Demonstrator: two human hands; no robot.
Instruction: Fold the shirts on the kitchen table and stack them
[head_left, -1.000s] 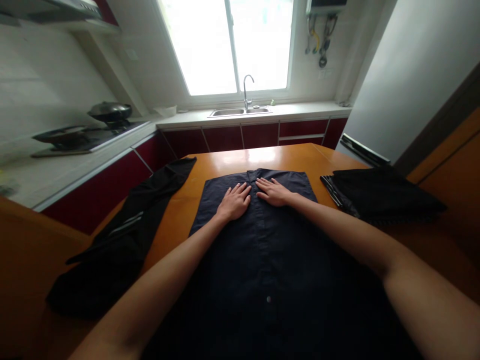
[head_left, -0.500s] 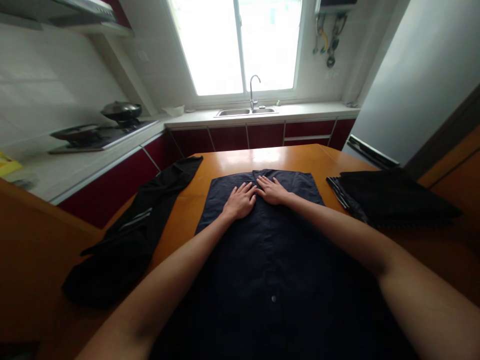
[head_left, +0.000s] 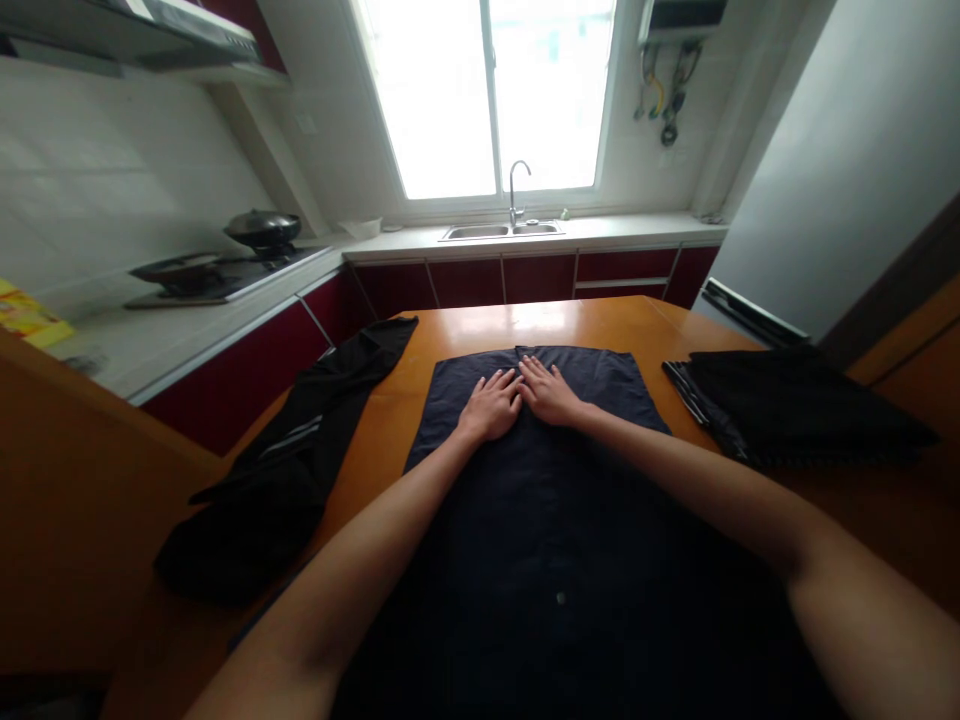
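Observation:
A dark navy garment, buttoned down the front like a shirt or jacket, lies spread flat on the wooden table. One small round button shows low on its middle line. My left hand rests flat on the cloth near its far edge, fingers stretched out. Beside it lies my right hand, palm down and open, its fingertips close to the left hand's fingers at the centre seam. Neither hand grips anything. My forearms cover parts of the garment's sides, and its near part fades into shadow.
A black garment with pale stripes lies along the table's left side. Folded dark clothes are stacked at the right. Beyond are a counter with a sink, a stove with pans and a grey fridge.
The whole view has shifted slightly, so everything appears a little further right and lower. Both hands stay flat at about the same place on the garment.

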